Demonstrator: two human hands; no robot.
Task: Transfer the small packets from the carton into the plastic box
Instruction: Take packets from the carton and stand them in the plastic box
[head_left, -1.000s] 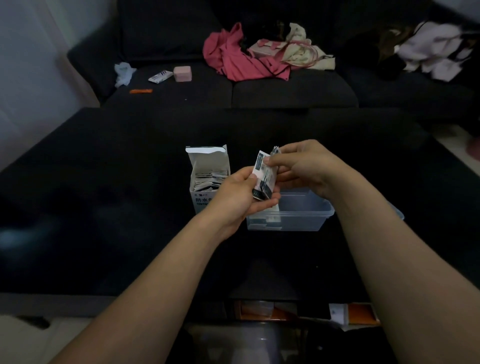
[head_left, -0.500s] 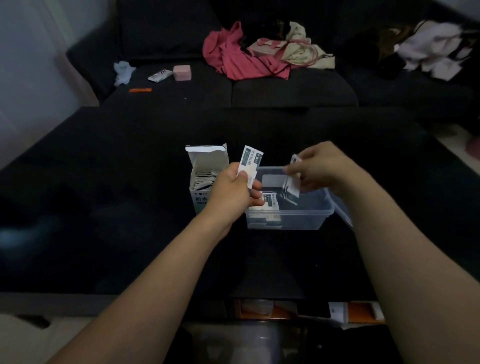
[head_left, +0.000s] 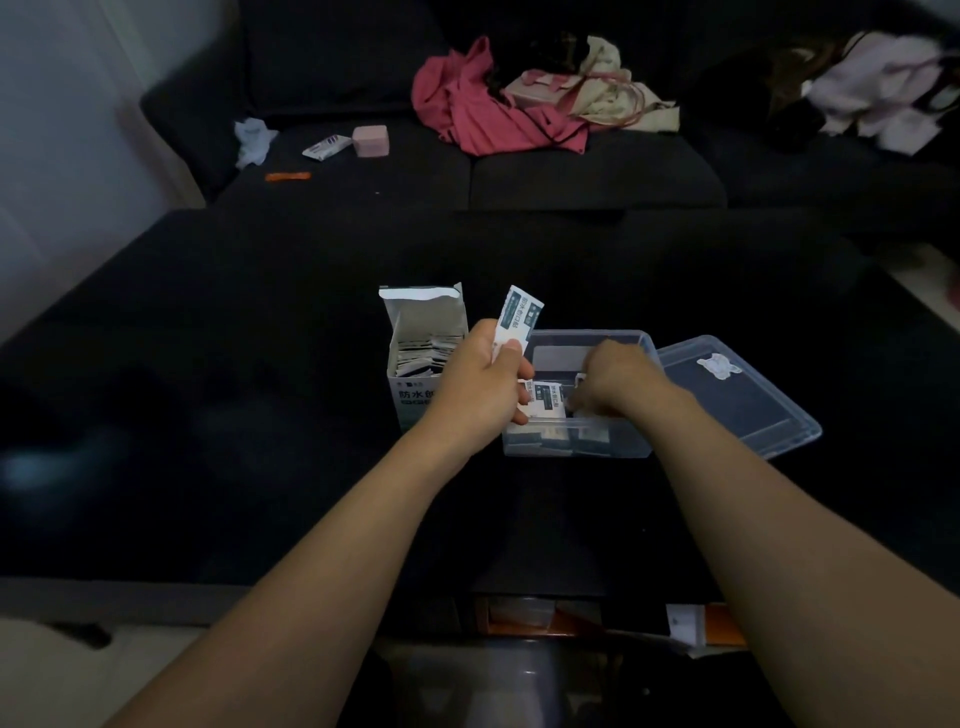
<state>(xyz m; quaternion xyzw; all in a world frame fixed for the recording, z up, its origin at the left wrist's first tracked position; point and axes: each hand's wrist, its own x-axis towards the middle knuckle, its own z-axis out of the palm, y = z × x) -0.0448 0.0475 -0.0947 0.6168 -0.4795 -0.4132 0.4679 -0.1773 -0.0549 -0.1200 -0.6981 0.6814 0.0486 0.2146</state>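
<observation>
Left hand (head_left: 485, 376) pinches one packet (head_left: 518, 321): white with a dark printed panel, long axis near upright, top tilted slightly right, above the plastic box (head_left: 582, 447) at mid-counter (head_left: 208, 415). Right hand (head_left: 613, 382) reaches into the box; its grip cannot be told. Open carton (head_left: 415, 332) stands upright, touching the box's left side, more packets inside.

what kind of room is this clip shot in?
Most likely a home living room: a dark sofa with a pink garment and other clothes heaped on it stands behind a low black table, where the carton and plastic box sit.
</observation>
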